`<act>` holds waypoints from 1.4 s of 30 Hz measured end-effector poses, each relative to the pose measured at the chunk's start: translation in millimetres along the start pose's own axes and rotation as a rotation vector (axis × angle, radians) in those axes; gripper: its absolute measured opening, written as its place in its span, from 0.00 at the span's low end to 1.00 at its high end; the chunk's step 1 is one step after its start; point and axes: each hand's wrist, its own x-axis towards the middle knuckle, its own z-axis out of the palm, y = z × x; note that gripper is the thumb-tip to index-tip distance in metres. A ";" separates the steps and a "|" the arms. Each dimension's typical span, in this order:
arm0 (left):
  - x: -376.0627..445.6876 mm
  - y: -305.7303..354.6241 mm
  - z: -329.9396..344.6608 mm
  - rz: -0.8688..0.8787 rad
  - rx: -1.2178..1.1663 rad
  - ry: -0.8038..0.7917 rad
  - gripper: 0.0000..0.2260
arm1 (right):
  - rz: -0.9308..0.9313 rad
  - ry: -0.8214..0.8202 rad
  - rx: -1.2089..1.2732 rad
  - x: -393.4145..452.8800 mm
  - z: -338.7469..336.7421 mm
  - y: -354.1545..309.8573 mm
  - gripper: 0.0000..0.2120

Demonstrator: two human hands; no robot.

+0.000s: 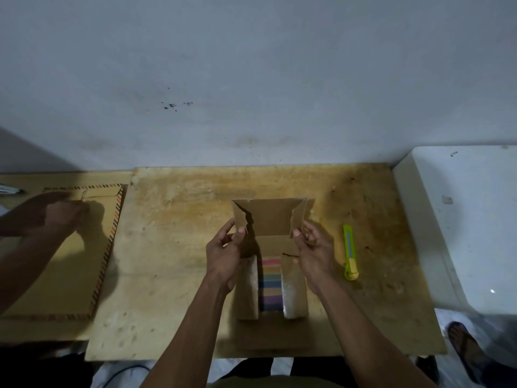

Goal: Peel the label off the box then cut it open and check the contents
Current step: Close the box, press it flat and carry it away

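Box (270, 275) of brown cardboard sits open on the table (173, 247), mid-way between the two hands, its far lid flap (268, 217) standing upright. Well to the left of the left grip, another person's hand (60, 211) rests on a flat cardboard sheet (70, 261) edged with a striped border. The left hand (225, 256) pinches the left side tab of the raised flap between thumb and fingertips, so that grip is clamped on the flap. Just below and inward of this grip, inside the box, a clear-wrapped pale block lies along the left wall. Between both grips, lower down, a stack with coloured bands (270, 284) from pink through green and blue to purple fills the middle of the box, with a second clear-wrapped piece (291, 292) to its right. The right hand (313, 254) holds the flap's right tab the same way, thumb on the inner face, its grip closed on the cardboard. Just outside the right grip a green and yellow utility knife (350, 252) lies on the table, apart from the box. Farther right stands a white unit (475, 219).
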 end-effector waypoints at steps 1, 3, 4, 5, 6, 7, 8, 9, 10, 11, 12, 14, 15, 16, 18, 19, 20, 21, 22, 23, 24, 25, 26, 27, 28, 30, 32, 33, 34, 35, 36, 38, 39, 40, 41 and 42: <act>-1.3 0.3 -0.8 -0.018 -0.024 0.000 0.18 | 0.011 -0.007 0.008 -1.9 -1.3 -1.8 0.15; -4.0 1.2 -2.1 -0.055 -0.081 -0.007 0.13 | 0.057 -0.036 0.069 -4.2 -4.2 -2.9 0.13; -6.4 1.8 -3.2 -0.064 -0.104 -0.015 0.10 | 0.095 -0.047 0.125 -6.2 -5.3 -4.0 0.13; -8.9 1.9 -4.4 -0.068 -0.126 -0.028 0.10 | 0.132 -0.046 0.176 -8.0 -6.3 -4.7 0.15; -10.6 0.9 -6.3 -0.075 -0.151 -0.040 0.12 | 0.158 -0.038 0.226 -10.1 -7.9 -5.1 0.17; -12.2 0.1 -8.5 -0.085 -0.178 -0.049 0.14 | 0.175 -0.030 0.257 -11.7 -9.1 -5.0 0.18; -13.2 -1.2 -10.7 -0.096 -0.186 -0.055 0.15 | 0.187 -0.027 0.287 -13.7 -10.4 -5.2 0.18; -13.7 -2.6 -12.4 -0.108 -0.182 -0.052 0.17 | 0.193 -0.031 0.298 -14.8 -11.1 -4.4 0.19; -13.0 -4.8 -14.5 -0.119 -0.171 -0.042 0.17 | 0.196 -0.042 0.310 -17.1 -12.2 -4.9 0.20; -12.1 -6.5 -16.2 -0.127 -0.164 -0.029 0.16 | 0.202 -0.054 0.307 -18.9 -13.3 -4.2 0.21; -11.2 -8.7 -18.4 -0.132 -0.160 -0.023 0.14 | 0.209 -0.056 0.306 -20.3 -14.9 -3.1 0.23; -10.1 -13.1 -23.6 -0.142 -0.167 -0.032 0.13 | 0.216 -0.062 0.290 -20.8 -20.2 0.5 0.18; -9.9 -15.0 -25.9 -0.146 -0.172 -0.037 0.14 | 0.216 -0.078 0.289 -20.5 -23.1 2.1 0.12; -10.2 -17.1 -28.3 -0.151 -0.170 -0.039 0.15 | 0.217 -0.098 0.295 -20.2 -26.2 4.8 0.09; -10.3 -22.1 -32.0 -0.163 -0.162 -0.033 0.18 | 0.208 -0.130 0.312 -20.9 -30.5 7.2 0.11; -10.1 -24.6 -33.1 -0.163 -0.159 -0.027 0.20 | 0.199 -0.142 0.303 -21.9 -31.4 8.0 0.13; -9.9 -27.4 -33.6 -0.155 -0.153 -0.022 0.21 | 0.186 -0.155 0.279 -23.5 -32.3 8.4 0.14; -9.9 -29.9 -33.1 -0.143 -0.144 -0.017 0.22 | 0.178 -0.164 0.261 -25.7 -32.3 8.1 0.16; -10.0 -32.6 -32.9 -0.134 -0.128 -0.015 0.24 | 0.165 -0.165 0.231 -27.0 -32.3 9.5 0.18; -10.2 -34.7 -32.7 -0.128 -0.104 -0.015 0.25 | 0.153 -0.157 0.197 -28.3 -31.2 11.0 0.19; -10.2 -36.3 -32.5 -0.123 -0.074 -0.014 0.25 | 0.139 -0.146 0.149 -29.2 -29.6 13.2 0.21; -10.1 -38.2 -32.2 -0.118 -0.045 -0.012 0.26 | 0.122 -0.134 0.106 -30.5 -26.9 15.7 0.22; -10.4 -40.3 -32.0 -0.108 -0.017 -0.012 0.26 | 0.106 -0.130 0.062 -31.5 -24.5 18.7 0.23; -10.9 -42.1 -31.7 -0.093 0.008 -0.010 0.24 | 0.097 -0.130 0.036 -33.0 -22.4 20.7 0.24; -11.4 -43.0 -31.3 -0.071 0.034 -0.006 0.22 | 0.093 -0.133 0.021 -33.7 -20.7 22.7 0.23; -13.2 -43.8 -29.5 -0.030 0.086 0.006 0.17 | 0.070 -0.123 0.003 -35.7 -20.4 23.0 0.20; -13.3 -45.6 -27.0 -0.010 0.120 0.029 0.10 | 0.063 -0.101 0.025 -35.3 -21.1 23.5 0.14; -13.3 -46.6 -25.7 -0.006 0.136 0.054 0.06 | 0.066 -0.092 0.036 -35.4 -21.2 23.5 0.12; -13.7 -47.2 -24.4 -0.005 0.162 0.081 0.02 | 0.077 -0.082 0.038 -35.7 -20.5 23.5 0.12; -13.7 -48.0 -23.2 -0.004 0.185 0.104 0.02 | 0.078 -0.068 0.030 -35.7 -19.5 24.2 0.12; -14.1 -47.8 -21.2 -0.010 0.200 0.121 0.03 | 0.078 -0.053 0.021 -35.8 -18.3 24.3 0.12; -13.9 -45.5 -18.3 -0.035 0.211 0.158 0.04 | 0.089 -0.020 0.000 -33.7 -15.8 24.9 0.09; -13.4 -44.4 -17.5 -0.058 0.209 0.176 0.05 | 0.094 -0.007 -0.015 -32.1 -15.0 25.4 0.07; -13.4 -42.5 -16.5 -0.086 0.203 0.189 0.05 | 0.098 0.003 -0.026 -30.5 -14.4 25.6 0.05; -13.0 -40.6 -15.8 -0.110 0.200 0.199 0.06 | 0.104 0.013 -0.035 -29.1 -14.1 25.6 0.03; -11.4 -40.2 -15.5 -0.131 0.203 0.205 0.07 | 0.112 0.020 -0.043 -28.4 -13.8 25.0 0.02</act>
